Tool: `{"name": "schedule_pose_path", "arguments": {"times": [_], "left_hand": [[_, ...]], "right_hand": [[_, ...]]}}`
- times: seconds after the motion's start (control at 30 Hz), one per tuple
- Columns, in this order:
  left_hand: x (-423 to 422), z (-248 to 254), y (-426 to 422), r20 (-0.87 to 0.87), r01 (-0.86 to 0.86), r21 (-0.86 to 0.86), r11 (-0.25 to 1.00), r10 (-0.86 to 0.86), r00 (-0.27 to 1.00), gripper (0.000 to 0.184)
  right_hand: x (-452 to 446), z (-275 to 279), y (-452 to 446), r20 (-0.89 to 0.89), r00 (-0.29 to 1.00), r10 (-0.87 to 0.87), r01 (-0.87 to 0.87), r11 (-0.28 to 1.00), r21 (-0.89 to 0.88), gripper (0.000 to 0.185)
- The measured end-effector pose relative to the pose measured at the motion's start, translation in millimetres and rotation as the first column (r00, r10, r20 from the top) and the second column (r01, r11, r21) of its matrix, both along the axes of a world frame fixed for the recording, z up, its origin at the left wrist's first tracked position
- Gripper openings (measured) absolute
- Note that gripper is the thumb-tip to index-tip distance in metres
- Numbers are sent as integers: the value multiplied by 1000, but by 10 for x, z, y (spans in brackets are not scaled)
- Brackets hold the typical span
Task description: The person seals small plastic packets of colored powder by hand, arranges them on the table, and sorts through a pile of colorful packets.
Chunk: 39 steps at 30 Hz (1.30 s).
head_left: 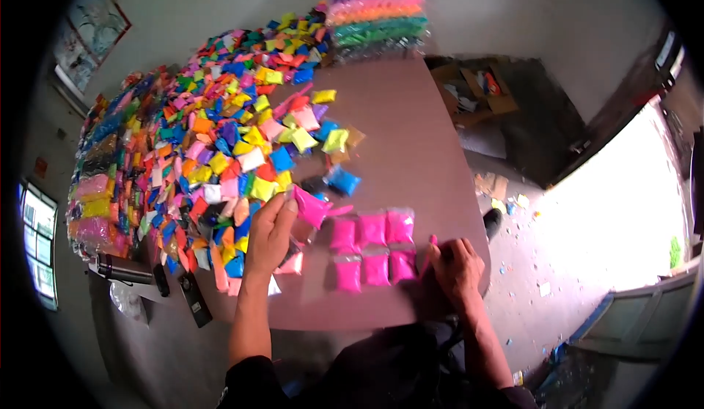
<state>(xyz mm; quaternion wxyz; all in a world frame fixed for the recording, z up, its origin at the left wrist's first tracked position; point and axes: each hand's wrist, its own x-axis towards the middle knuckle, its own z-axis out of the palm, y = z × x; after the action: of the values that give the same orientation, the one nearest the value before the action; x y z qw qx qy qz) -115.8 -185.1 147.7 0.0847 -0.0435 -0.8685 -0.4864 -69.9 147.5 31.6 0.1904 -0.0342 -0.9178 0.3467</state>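
Observation:
My left hand (270,236) pinches a bright pink packet (309,207) between thumb and fingers, at the near edge of the multicoloured pile. Below and right of it, pink packets (372,229) in clear wrapping lie flat on the brown table (396,137), in two rows of three. My right hand (456,266) is closed just right of these rows, low over the tabletop. From its fingertips sticks a narrow pink packet (428,253), seen nearly edge-on; its rest is hidden by the fingers.
A large heap of coloured packets (220,145) covers the table's left side. Stacked bags of packets (376,9) stand at the far end. To the left lie a steel flask (125,268) and a dark box (193,300). An open carton (488,90) sits beyond the right edge.

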Motion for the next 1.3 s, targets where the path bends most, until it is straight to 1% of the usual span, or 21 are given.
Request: {"name": "schedule_pose_path", "arguments": {"times": [0.03, 0.07, 0.13, 0.2, 0.23, 0.33, 0.4, 0.47, 0.57, 0.63, 0.67, 0.73, 0.8, 0.83, 0.93, 1.0, 1.1, 1.13, 1.17, 1.2, 1.3], "left_hand": [[124, -19, 158, 155, 27, 171, 985, -54, 986, 24], [264, -9, 412, 18, 53, 98, 994, -55, 998, 19], [415, -68, 675, 47, 253, 146, 956, -262, 964, 19], [569, -184, 977, 153, 298, 236, 925, -338, 929, 21], [610, -265, 1110, 137, 343, 229, 911, -379, 915, 18], [827, -484, 1534, 143, 371, 260, 892, -415, 899, 14], [907, -558, 1732, 155, 359, 280, 890, -411, 898, 16], [947, -613, 1873, 54, 403, 156, 902, -415, 908, 23], [1011, -682, 2043, 59, 389, 101, 916, -396, 916, 20], [1049, -760, 2130, 27, 390, 79, 917, -393, 919, 19], [1074, -789, 2161, 100, 362, 166, 917, -381, 919, 20], [1098, -878, 2205, 175, 332, 245, 911, -379, 909, 21], [1080, -936, 2275, 288, 124, 647, 753, -391, 874, 23], [1107, -924, 2315, 302, 100, 708, 699, -428, 852, 27], [1136, -1039, 2373, 319, 199, 683, 703, -532, 785, 26], [1138, -1069, 2437, 293, 211, 667, 715, -511, 808, 20], [1074, -1153, 2419, 139, 413, 312, 856, -471, 871, 7], [1072, -1220, 2428, 103, 440, 279, 854, -482, 870, 7], [1082, -1104, 2484, 125, 456, 344, 821, -522, 844, 9], [1067, -1134, 2511, 91, 474, 312, 823, -523, 848, 10], [1060, -1040, 2646, 185, 453, 434, 779, -570, 801, 18]], "right_hand": [[11, -37, 4, -16, 1000, -4, 4, 1000, -20, 25], [17, -49, 18, -36, 999, -12, 11, 999, -39, 23], [106, 7, 83, -83, 993, 79, -98, 963, -251, 17], [250, 109, 80, -149, 982, 119, -180, 837, -518, 15], [354, 77, 81, -75, 989, 130, -149, 771, -619, 17], [611, 196, 194, -41, 955, 292, -224, 628, -745, 22], [810, 273, 257, 26, 938, 345, -205, 616, -760, 23], [920, 208, 356, 34, 938, 344, -211, 648, -732, 23], [1042, 87, 466, -13, 951, 308, -216, 637, -740, 20], [1098, 15, 521, 38, 966, 255, -177, 763, -622, 18], [1119, -29, 528, 37, 968, 248, -172, 763, -623, 18], [1163, -88, 488, 10, 990, 141, -81, 622, -779, 17], [1167, -108, 478, 4, 996, 88, -45, 545, -838, 16], [1159, -100, 483, 2, 999, 45, -19, 463, -886, 16], [1151, -133, 515, -95, 995, 39, -103, 465, -879, 17], [1171, -119, 552, -57, 997, 52, -75, 473, -878, 17], [1139, -140, 599, -49, 998, 27, -56, 529, -847, 17], [1135, -245, 649, -70, 996, 46, -83, 620, -780, 18], [1153, -270, 683, -18, 990, 138, -86, 507, -857, 15], [1135, -244, 711, -54, 993, 107, -102, 532, -841, 14], [1085, -246, 727, -25, 998, 51, -41, 349, -936, 19]]}}
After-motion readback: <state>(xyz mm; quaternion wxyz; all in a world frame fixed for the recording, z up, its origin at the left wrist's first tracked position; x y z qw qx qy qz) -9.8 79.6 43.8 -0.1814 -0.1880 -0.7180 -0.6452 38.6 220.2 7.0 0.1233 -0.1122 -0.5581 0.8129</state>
